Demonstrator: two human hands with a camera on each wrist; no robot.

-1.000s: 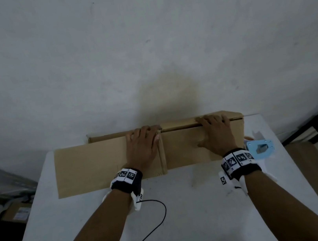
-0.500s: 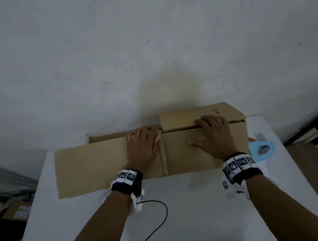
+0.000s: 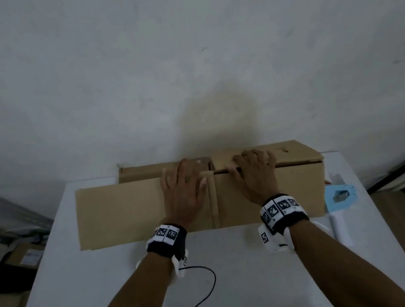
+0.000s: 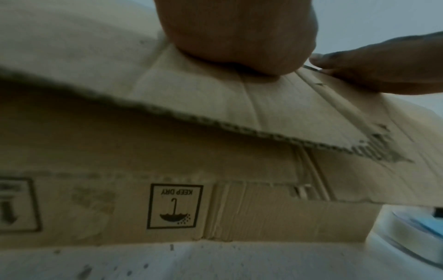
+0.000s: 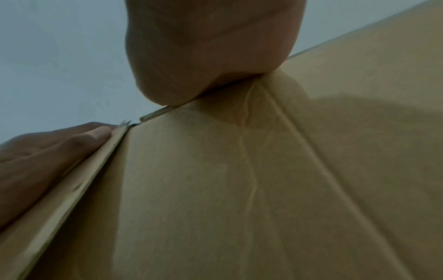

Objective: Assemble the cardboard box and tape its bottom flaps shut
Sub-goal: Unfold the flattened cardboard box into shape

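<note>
I see one cardboard box [image 3: 131, 211] on the bench [image 3: 239, 266]: my left hand [image 3: 185, 192] presses flat, my right hand's [image 3: 257, 174] grip curls over its raised panel edge.

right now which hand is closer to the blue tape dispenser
Right. The right hand grips the cardboard box edge, a short way left of the tape dispenser. The left hand presses flat on the box's left part, farther away.
</note>
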